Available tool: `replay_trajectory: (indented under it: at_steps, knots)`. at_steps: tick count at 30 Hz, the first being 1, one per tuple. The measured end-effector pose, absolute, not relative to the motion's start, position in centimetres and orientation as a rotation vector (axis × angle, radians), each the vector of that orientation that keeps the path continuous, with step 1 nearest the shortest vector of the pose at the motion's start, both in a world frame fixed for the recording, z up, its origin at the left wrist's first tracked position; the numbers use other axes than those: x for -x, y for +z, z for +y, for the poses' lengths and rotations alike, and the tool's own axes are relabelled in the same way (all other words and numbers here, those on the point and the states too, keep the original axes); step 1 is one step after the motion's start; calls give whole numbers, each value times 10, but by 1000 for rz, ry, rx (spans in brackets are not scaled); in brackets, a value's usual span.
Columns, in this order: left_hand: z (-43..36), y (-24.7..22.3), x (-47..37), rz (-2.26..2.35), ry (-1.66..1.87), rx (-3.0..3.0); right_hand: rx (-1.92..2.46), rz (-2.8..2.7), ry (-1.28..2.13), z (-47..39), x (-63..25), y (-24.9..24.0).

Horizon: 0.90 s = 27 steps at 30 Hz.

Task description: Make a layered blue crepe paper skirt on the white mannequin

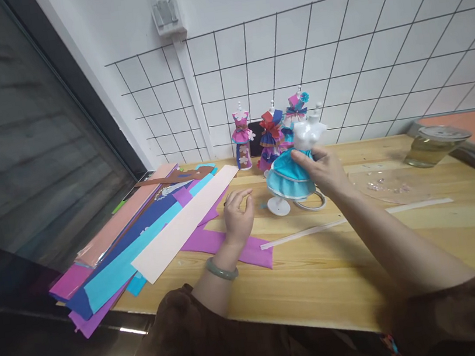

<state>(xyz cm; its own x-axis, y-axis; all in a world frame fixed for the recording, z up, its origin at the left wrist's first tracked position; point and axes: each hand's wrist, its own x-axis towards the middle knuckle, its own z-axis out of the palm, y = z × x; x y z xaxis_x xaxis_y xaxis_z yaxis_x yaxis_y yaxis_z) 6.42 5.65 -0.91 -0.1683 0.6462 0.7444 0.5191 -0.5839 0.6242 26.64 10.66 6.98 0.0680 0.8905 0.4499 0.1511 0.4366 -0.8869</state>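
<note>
My right hand (322,169) grips a small white mannequin (308,132) at its waist, the thumb pressed on the turquoise layered paper skirt (287,174). The mannequin leans, its round white base (278,206) low and to the left. My left hand (239,218), with a bracelet on the wrist, hovers left of the skirt with loosely bent fingers and holds nothing. Below it lies a purple paper strip (254,251). A roll of tape (311,200) rests on the table partly behind the skirt. A narrow white strip (302,232) lies in front.
Coloured paper sheets (140,239) are piled at the left, some jutting over the table edge. Dressed mannequins (241,139) stand by the white gridded wall. On the right are a clear sheet with small shiny bits (389,186) and a lidded cup of yellowish liquid (434,144).
</note>
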Motion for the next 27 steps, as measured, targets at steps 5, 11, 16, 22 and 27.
replay_trajectory:
  at_steps: [5,11,16,22,27]
  knots:
    - [59,-13,-64,1378,1816,-1962,1058,-1607,564,104,-257,59]
    - [60,-14,-63,1429,1736,-1960,1033,-1689,574,108,-255,53]
    - [60,-14,-63,1437,1716,-1956,1022,-1695,639,108,-256,54]
    - [60,-14,-62,1449,1715,-1934,991,-1697,654,110,-259,54]
    - [61,-16,-62,1448,1720,-1917,855,-1625,736,113,-265,59]
